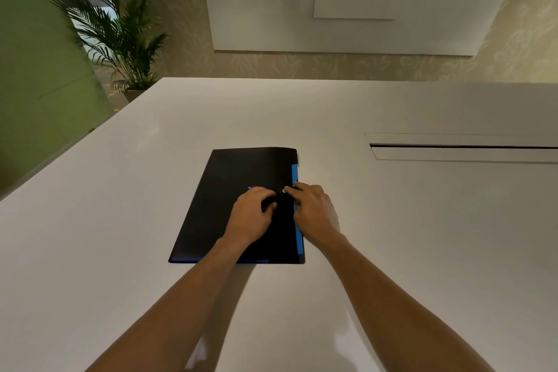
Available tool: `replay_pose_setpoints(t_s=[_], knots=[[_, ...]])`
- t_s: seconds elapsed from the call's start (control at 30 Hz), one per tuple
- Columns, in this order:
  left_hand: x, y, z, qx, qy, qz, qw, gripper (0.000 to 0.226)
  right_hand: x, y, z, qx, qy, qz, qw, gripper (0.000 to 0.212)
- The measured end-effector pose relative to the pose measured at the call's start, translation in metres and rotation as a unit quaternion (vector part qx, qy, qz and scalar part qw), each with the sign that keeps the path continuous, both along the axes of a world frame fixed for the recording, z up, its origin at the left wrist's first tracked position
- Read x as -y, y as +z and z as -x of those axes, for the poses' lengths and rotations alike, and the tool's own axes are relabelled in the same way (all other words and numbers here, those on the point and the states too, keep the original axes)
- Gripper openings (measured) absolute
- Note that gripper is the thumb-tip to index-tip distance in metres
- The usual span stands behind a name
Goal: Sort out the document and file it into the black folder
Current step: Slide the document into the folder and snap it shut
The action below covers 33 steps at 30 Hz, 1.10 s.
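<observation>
A black folder point(229, 190) lies closed and flat on the white table point(120, 205), with blue trim showing along its right edge and near bottom edge. My left hand point(252, 214) rests on the cover near its middle, fingers curled down against it. My right hand point(314, 211) sits at the folder's right edge, fingertips touching the cover and the blue strip. No loose paper shows outside the folder; whatever is inside is hidden.
A long narrow slot with a recessed flap point(462, 146) is cut into the tabletop at the right. A potted palm point(120, 36) stands beyond the table's far left corner, beside a green partition point(36, 75).
</observation>
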State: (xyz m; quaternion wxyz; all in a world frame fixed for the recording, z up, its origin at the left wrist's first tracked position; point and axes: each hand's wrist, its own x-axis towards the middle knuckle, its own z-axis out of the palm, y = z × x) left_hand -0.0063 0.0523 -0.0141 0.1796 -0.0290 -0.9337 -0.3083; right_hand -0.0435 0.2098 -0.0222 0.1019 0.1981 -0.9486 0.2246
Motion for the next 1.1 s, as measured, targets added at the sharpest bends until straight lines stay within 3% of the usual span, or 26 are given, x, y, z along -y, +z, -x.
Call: replay_pose_setpoints(t_s=[0.13,0.27,0.6,0.9,1.1], knots=[[0.000,-0.006,0.004,0.058,-0.026,0.058,0.996,0.045,0.001,0.001,-0.002,0.000,-0.005,-0.050,0.999,0.049],[-0.003,-0.009,0.008,0.111,-0.045,0.122,0.985,0.046,0.003,0.003,-0.004,-0.007,-0.005,-0.088,0.996,0.049],[-0.004,-0.015,0.010,0.142,-0.040,0.190,0.971,0.053,0.007,0.005,-0.006,-0.005,-0.019,-0.113,0.993,0.047],[-0.004,-0.015,0.012,0.145,-0.038,0.183,0.972,0.053,0.012,0.009,-0.005,0.013,-0.019,-0.131,0.991,0.043],[-0.005,-0.007,0.004,0.100,-0.038,0.099,0.989,0.047,0.012,0.010,-0.013,0.017,-0.031,-0.096,0.995,0.045]])
